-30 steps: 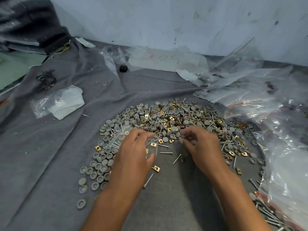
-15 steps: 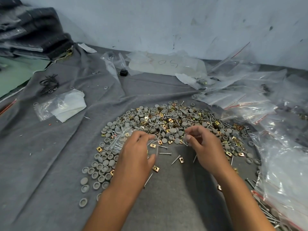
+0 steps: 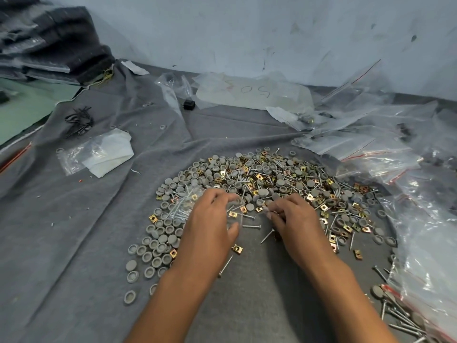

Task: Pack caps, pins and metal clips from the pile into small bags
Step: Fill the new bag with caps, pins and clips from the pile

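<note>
Right hand (image 3: 294,219) shifted slightly left along near edge of pile (image 3: 272,184) since half second ago, fingertips pinched on small piece, likely pin; cannot tell which. Left hand (image 3: 210,219) barely moved, fingers curled round small bag (image 3: 183,206) with pins inside, mouth toward right hand. Judgement: picking in progress, most of pile unpacked. Grey cloth (image 3: 74,231) covers surface; bags (image 3: 371,144) heaped right; scuffed pale wall (image 3: 247,33) behind.

In front of me a wrinkled grey felt cloth (image 3: 74,231) covers the surface. On it lies a wide pile of round grey plastic caps, silver pins and brass square clips (image 3: 272,179). Clear zip bags with red seals (image 3: 371,149) spread to my right, a folded white sheet in a clear bag (image 3: 103,154) to my left.
</note>
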{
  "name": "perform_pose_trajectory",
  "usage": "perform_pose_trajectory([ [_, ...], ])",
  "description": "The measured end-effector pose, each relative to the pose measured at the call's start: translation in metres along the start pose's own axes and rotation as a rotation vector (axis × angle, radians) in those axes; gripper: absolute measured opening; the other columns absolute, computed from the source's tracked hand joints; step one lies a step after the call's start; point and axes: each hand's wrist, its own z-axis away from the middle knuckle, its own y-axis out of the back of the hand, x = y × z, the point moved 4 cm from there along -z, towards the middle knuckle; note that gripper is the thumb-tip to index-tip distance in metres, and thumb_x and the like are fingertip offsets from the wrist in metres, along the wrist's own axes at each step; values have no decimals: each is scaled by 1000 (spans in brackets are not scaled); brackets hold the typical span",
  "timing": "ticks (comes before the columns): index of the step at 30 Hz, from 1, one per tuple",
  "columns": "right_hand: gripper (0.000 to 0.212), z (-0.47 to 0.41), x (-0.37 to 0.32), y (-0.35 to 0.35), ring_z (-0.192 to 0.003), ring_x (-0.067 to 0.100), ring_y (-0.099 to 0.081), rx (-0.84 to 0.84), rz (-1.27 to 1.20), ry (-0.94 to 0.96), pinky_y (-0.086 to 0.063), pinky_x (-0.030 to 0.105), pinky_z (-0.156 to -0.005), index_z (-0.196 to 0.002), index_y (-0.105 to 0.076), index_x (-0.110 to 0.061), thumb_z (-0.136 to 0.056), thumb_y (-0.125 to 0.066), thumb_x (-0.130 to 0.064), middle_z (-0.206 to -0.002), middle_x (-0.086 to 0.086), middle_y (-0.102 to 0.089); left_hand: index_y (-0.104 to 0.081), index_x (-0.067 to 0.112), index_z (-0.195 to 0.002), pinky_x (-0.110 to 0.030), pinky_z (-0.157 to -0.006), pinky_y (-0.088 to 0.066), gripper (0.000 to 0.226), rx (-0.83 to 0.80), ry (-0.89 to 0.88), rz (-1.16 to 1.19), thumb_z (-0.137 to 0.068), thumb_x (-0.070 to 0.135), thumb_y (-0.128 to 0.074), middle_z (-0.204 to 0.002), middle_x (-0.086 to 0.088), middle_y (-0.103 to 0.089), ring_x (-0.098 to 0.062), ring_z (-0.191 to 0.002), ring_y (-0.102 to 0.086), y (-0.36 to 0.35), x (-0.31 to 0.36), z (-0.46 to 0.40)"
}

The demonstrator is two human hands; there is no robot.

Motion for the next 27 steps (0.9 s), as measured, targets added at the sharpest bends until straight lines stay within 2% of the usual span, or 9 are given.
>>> perform_pose_trajectory([
  [3,17,2,-14,14,-84,-2,-54,93,-170,75,-42,10,-79,-96,-68,-31,-93,-70,-14,-96,-13,-55,-61,24,-132,-22,-98,-47,52,12,-7,14,-83,19,-78,-122,15,-48,-1,-109,-51,-1,2,-4],
  [5,14,5,-31,19,-84,-5,-56,125,-216,182,-39,4,-79,-96,-73,-24,-90,-73,-11,-95,-12,-58,-61,22,-131,-27,-99,-49,52,15,-13,12,-82,18,-79,-123,13,-49,-5,-111,-52,-2,3,-6],
  [10,20,16,-60,15,-83,3,-60,147,-166,260,-48,17,-78,-109,-73,-19,-90,-73,-14,-102,-6,-59,-63,22,-126,-31,-94,-52,50,33,-38,14,-80,19,-82,-120,13,-49,-8,-109,-55,-3,8,-3],
  [14,16,16,-68,23,-83,0,-61,313,-263,304,-49,11,-77,-103,-72,-17,-87,-76,-16,-94,-9,-66,-63,20,-126,-31,-90,-53,51,48,-42,19,-79,20,-84,-117,13,-49,-9,-105,-56,-1,9,-2],
  [20,14,14,-70,15,-85,-2,-64,282,-307,330,-50,13,-74,-100,-73,-21,-87,-76,-16,-92,-16,-69,-63,23,-122,-28,-90,-52,44,50,-43,7,-81,22,-81,-115,16,-47,-5,-103,-53,0,8,1],
  [22,14,5,-52,23,-84,-4,-64,370,-338,248,-47,9,-75,-98,-72,-25,-88,-75,-16,-90,-20,-67,-63,27,-125,-22,-92,-49,47,60,-46,10,-81,20,-80,-116,17,-47,-3,-104,-53,0,6,0],
  [24,16,-7,-23,31,-90,-3,-64,392,-314,84,-49,12,-80,-104,-71,-26,-91,-72,-17,-94,-17,-69,-63,30,-126,-13,-90,-42,49,62,-44,13,-81,19,-79,-117,19,-47,1,-103,-51,0,4,0],
  [25,20,-13,-11,30,-99,1,-64,337,-252,20,-49,16,-88,-111,-70,-26,-94,-69,-15,-103,-12,-71,-62,31,-127,-12,-90,-39,50,59,-44,12,-82,20,-79,-118,20,-46,2,-104,-50,0,4,1],
  [27,35,-19,1,17,-122,15,-55,170,-47,0,-36,22,-103,-129,-65,-25,-99,-60,-8,-127,-5,-65,-61,31,-129,-14,-93,-41,51,53,-49,10,-83,23,-79,-119,21,-46,2,-106,-50,-2,5,1],
])
